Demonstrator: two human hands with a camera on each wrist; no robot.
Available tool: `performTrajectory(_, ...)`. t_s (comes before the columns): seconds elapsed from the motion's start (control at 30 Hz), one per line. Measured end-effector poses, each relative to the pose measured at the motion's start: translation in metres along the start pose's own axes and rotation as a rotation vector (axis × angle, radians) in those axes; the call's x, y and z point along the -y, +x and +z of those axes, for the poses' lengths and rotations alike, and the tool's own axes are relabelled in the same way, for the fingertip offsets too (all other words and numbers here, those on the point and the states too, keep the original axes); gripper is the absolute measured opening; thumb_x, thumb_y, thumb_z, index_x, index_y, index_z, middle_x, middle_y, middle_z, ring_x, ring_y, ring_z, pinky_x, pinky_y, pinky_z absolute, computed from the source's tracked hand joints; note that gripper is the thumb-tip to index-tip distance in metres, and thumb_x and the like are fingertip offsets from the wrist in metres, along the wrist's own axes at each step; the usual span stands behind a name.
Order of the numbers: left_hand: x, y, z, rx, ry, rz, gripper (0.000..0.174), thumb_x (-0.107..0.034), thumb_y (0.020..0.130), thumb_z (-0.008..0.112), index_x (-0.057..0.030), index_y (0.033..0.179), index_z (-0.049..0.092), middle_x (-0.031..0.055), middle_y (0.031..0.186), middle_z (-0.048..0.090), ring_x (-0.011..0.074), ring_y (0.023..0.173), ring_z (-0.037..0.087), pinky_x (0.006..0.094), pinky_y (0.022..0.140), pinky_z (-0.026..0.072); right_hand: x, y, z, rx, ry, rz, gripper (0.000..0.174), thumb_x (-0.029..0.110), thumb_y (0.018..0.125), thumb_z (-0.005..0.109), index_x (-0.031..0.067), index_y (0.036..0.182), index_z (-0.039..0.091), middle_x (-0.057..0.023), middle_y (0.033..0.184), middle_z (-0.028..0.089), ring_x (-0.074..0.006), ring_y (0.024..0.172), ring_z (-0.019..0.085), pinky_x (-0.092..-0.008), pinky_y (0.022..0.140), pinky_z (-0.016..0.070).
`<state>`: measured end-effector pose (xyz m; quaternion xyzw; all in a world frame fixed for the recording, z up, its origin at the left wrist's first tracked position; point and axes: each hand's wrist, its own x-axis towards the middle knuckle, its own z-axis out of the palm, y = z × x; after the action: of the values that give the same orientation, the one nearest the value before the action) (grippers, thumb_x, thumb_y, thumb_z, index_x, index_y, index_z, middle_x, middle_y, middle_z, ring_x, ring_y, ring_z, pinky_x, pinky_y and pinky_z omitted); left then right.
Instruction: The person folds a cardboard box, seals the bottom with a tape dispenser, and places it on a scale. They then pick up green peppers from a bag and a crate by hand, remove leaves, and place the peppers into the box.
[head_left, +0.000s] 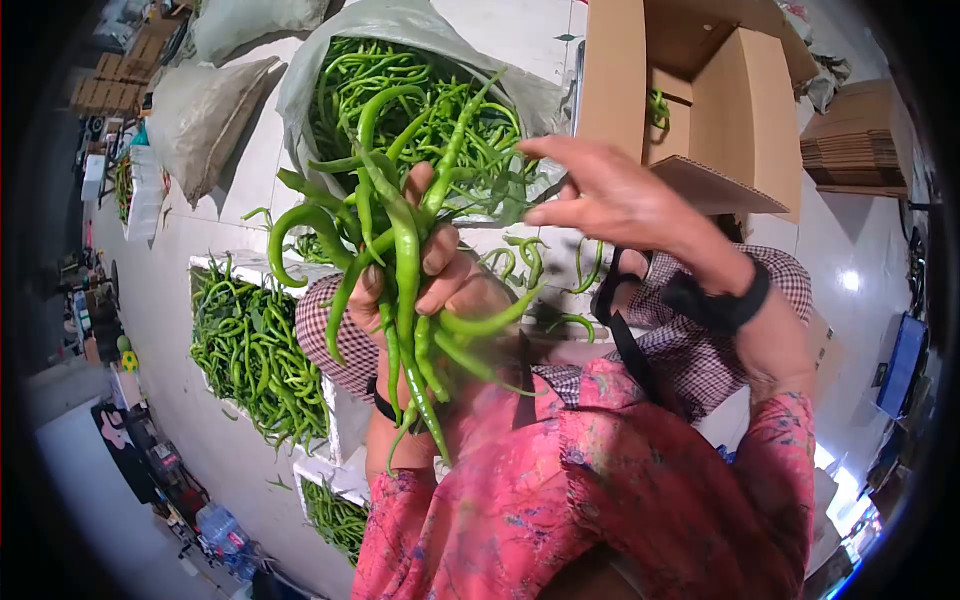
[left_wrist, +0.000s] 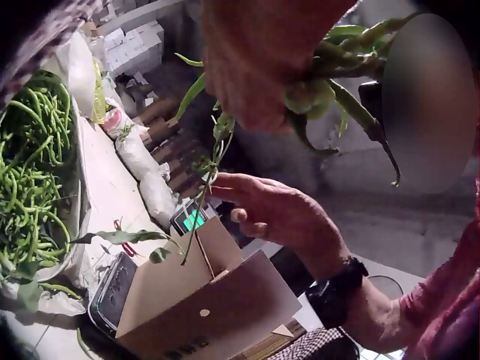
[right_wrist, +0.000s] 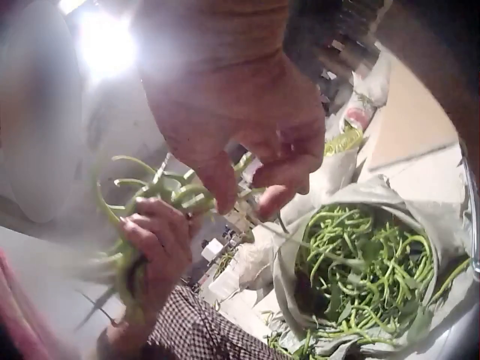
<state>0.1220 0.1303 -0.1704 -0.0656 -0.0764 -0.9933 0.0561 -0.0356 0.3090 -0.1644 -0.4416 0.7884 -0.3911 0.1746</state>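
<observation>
Head view shows the left hand (head_left: 458, 280) clamped round a bunch of green peppers (head_left: 405, 250) before the grey sack (head_left: 300, 105), the right hand (head_left: 612, 195) with fingers parted beside a leafy sprig (head_left: 512, 205), while a loosened grip could let the splayed outermost ones drop.

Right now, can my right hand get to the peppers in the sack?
Likely yes: the sack is open, the right hand is close by, holding no pepper, and the bunch in the left hand hides only some of the peppers.
</observation>
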Motion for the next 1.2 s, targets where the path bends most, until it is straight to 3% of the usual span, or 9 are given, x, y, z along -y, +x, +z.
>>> performTrajectory(0.13, -0.004, -0.008, -0.004, -0.058, -0.008, 0.062, 0.079, -0.012, 0.077, 0.069, -0.0024, 0.145, 0.029, 0.0185, 0.149, 0.032, 0.0170, 0.080, 0.050, 0.0189, 0.047, 0.0436, 0.011, 0.017, 0.018, 0.249, 0.640, 0.366, 0.042, 0.022, 0.085, 0.069, -0.0019, 0.118, 0.059, 0.0019, 0.069, 0.054, -0.0045, 0.062, 0.050, -0.0186, 0.054, 0.0402)
performTrajectory(0.4, 0.006, -0.012, 0.014, 0.026, -0.085, -0.089, 0.085, -0.025, 0.080, 0.070, -0.0105, 0.150, 0.023, 0.0096, 0.095, 0.057, 0.0104, 0.062, 0.049, 0.0225, 0.054, 0.0435, 0.007, -0.010, 0.019, 0.128, 0.868, 0.454, 0.031, 0.022, 0.088, 0.064, -0.0039, 0.105, 0.065, 0.0012, 0.073, 0.057, -0.0046, 0.059, 0.044, -0.0211, 0.052, 0.0343)
performTrajectory(0.53, 0.017, -0.017, 0.009, -0.079, -0.044, -0.231, 0.091, -0.031, 0.071, 0.074, -0.0147, 0.147, 0.027, 0.0059, 0.087, 0.051, 0.0132, 0.067, 0.048, 0.0248, 0.054, 0.0415, 0.014, -0.018, 0.026, -0.270, 0.238, 0.232, 0.016, 0.014, 0.086, 0.057, 0.0027, 0.096, 0.062, -0.0210, 0.072, 0.059, -0.0271, 0.064, 0.060, -0.0354, 0.062, 0.0466)
performTrajectory(0.67, 0.023, -0.022, 0.015, -0.205, 0.077, -0.278, 0.093, -0.030, 0.067, 0.073, -0.0157, 0.146, 0.028, 0.0091, 0.098, 0.053, 0.0180, 0.075, 0.051, 0.0313, 0.062, 0.0480, -0.015, -0.010, 0.011, -0.590, 0.054, 0.383, 0.017, 0.016, 0.088, 0.054, 0.0003, 0.093, 0.059, -0.0237, 0.075, 0.061, -0.0387, 0.070, 0.063, -0.0446, 0.063, 0.0481)
performTrajectory(0.9, 0.021, -0.019, 0.003, -0.209, 0.064, -0.106, 0.084, -0.026, 0.078, 0.065, -0.0117, 0.149, 0.022, 0.0081, 0.093, 0.048, 0.0100, 0.060, 0.045, 0.0342, 0.065, 0.0473, -0.054, -0.083, 0.093, 0.418, -0.311, 0.332, 0.015, 0.010, 0.081, 0.053, 0.0005, 0.092, 0.057, -0.0229, 0.075, 0.063, -0.0440, 0.073, 0.062, -0.0513, 0.067, 0.0499)
performTrajectory(0.93, 0.019, -0.018, 0.004, -0.257, 0.124, -0.143, 0.058, -0.031, 0.074, 0.064, -0.0187, 0.128, 0.051, 0.0091, 0.096, 0.052, 0.0141, 0.064, 0.044, 0.0326, 0.066, 0.0438, -0.063, -0.096, 0.109, 0.439, -0.229, 0.268, 0.018, 0.009, 0.080, 0.053, 0.0000, 0.096, 0.058, -0.0229, 0.076, 0.063, -0.0437, 0.074, 0.062, -0.0506, 0.068, 0.0501)
performTrajectory(1.0, 0.019, -0.019, -0.001, -0.261, 0.119, -0.154, 0.057, -0.029, 0.074, 0.064, -0.0175, 0.128, 0.050, 0.0134, 0.103, 0.053, 0.0157, 0.065, 0.046, 0.0344, 0.067, 0.0455, -0.063, -0.102, 0.116, 0.461, -0.143, 0.204, 0.022, 0.007, 0.079, 0.053, -0.0005, 0.100, 0.058, -0.0229, 0.077, 0.064, -0.0434, 0.074, 0.062, -0.0499, 0.068, 0.0502)
performTrajectory(1.1, 0.020, -0.020, 0.000, -0.284, 0.132, -0.149, 0.056, -0.029, 0.075, 0.064, -0.0164, 0.127, 0.049, 0.0142, 0.102, 0.054, 0.0167, 0.066, 0.047, 0.0353, 0.068, 0.0459, -0.049, -0.090, 0.102, -0.045, -0.109, 0.145, 0.026, 0.007, 0.080, 0.055, -0.0001, 0.105, 0.061, -0.0218, 0.085, 0.064, -0.0395, 0.079, 0.063, -0.0468, 0.069, 0.0507)
performTrajectory(1.2, 0.021, -0.017, 0.000, -0.314, 0.171, -0.178, 0.055, -0.029, 0.074, 0.064, -0.0081, 0.123, 0.049, 0.0107, 0.092, 0.054, 0.0138, 0.062, 0.047, 0.0333, 0.066, 0.0452, 0.003, -0.058, 0.037, -0.066, 0.380, 0.514, 0.035, 0.009, 0.082, 0.062, 0.0024, 0.116, 0.060, -0.0196, 0.102, 0.063, -0.0352, 0.088, 0.063, -0.0436, 0.077, 0.0504)
